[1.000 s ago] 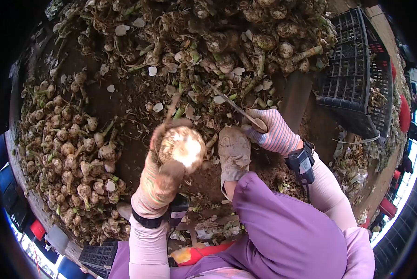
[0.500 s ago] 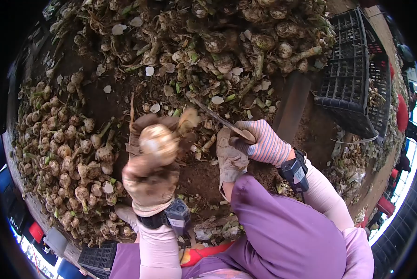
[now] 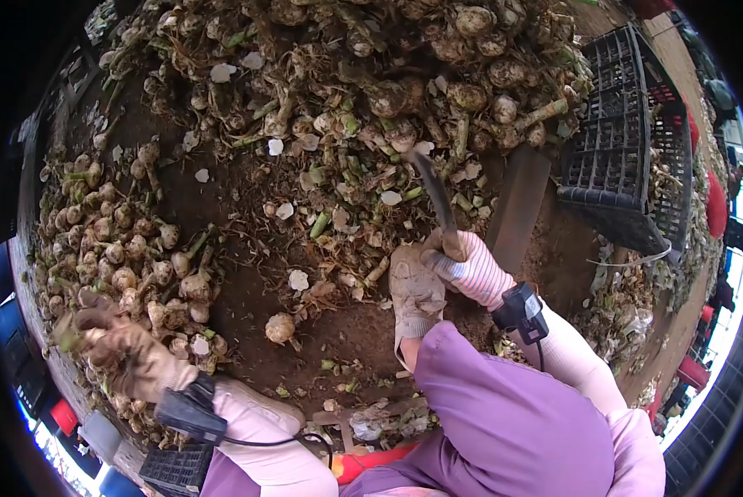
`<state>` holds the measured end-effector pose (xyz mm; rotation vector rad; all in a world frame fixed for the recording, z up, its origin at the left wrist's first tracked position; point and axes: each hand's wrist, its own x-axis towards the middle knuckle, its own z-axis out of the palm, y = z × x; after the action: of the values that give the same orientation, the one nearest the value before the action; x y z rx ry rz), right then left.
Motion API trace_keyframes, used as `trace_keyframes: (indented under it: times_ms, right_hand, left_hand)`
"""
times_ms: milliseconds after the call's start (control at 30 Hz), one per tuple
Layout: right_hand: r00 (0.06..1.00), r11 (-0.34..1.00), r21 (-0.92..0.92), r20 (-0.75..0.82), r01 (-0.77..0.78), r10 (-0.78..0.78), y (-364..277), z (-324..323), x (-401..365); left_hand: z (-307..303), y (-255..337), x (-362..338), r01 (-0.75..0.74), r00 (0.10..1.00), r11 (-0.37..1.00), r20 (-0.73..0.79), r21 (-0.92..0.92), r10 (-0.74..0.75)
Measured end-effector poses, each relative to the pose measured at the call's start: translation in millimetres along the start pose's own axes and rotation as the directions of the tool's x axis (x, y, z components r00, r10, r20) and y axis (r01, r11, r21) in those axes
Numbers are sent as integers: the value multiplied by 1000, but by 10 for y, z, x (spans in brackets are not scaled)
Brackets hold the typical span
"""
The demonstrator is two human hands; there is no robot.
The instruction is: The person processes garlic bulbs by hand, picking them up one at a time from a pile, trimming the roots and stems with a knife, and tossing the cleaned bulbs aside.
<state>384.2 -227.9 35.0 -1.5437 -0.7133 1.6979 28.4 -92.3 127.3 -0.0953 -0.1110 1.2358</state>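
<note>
My right hand (image 3: 469, 267), in a striped glove, is closed round the handle of a knife (image 3: 439, 195) with a dark, slightly curved blade pointing up and away. Over the left-hand heap of garlic bulbs (image 3: 123, 277) is my left hand (image 3: 131, 352), in a dirty brown glove and smeared by motion. Its fingers are too blurred to read. One garlic bulb (image 3: 280, 328) lies by itself on the soil between my two hands. My shoe (image 3: 417, 286) rests beside the right hand.
A big pile of garlic with stems and roots (image 3: 371, 74) spreads across the far side. Cut stems and papery skins (image 3: 346, 186) litter the soil. A black plastic crate (image 3: 607, 124) stands tilted at the right, near a flat dark board (image 3: 520, 203). Another black crate (image 3: 175, 468) sits at lower left.
My left hand has swung left from the middle to the left heap; the garlic bulb it had is no longer seen there. The knife blade has turned more upright in my right hand.
</note>
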Motion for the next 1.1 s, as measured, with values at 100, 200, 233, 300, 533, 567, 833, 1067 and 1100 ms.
trace_keyframes:
  times_ms: [100, 200, 233, 300, 533, 567, 833, 1067, 1100]
  right_hand:
    - [1000, 998, 53, -24, -14, 16, -134, 34, 14]
    - [989, 993, 50, -98, -107, 112, -166, 53, 36]
    - [987, 993, 47, -109, -111, 116, -152, 34, 33]
    - [987, 992, -26, -109, -121, 117, -90, -2, 19]
    - [992, 1000, 12, -125, 20, -18, -129, -45, 83]
    - [988, 998, 9, -142, 60, -58, -122, -48, 106]
    - [995, 736, -670, 46, 95, -86, -324, -86, 257]
    - [954, 566, -772, 277, 291, -113, -501, 129, 102]
    - [954, 567, -771, 277, 290, -111, -525, 139, 97]
  left_hand:
    - [-80, -379, 297, -380, 907, 876, -68, 297, 416]
    - [-484, -1089, 665, 69, 981, -84, -52, 994, 186]
    - [-634, -1242, 824, 83, 976, -295, -19, 952, 216]
    - [-978, -1289, 1275, 113, 951, -450, 34, 886, 307]
    - [-1442, -1115, 1542, 67, 994, -628, -105, 775, -23]
    - [-1287, -1107, 1343, 241, 958, -459, -285, 855, -28]
    - [-1124, -1048, 216, 521, 824, 231, -414, 821, -386]
    - [-744, -1133, 92, 419, 824, -315, -502, 852, -263]
    - [-742, -1122, 65, 359, 824, -444, -502, 821, -264]
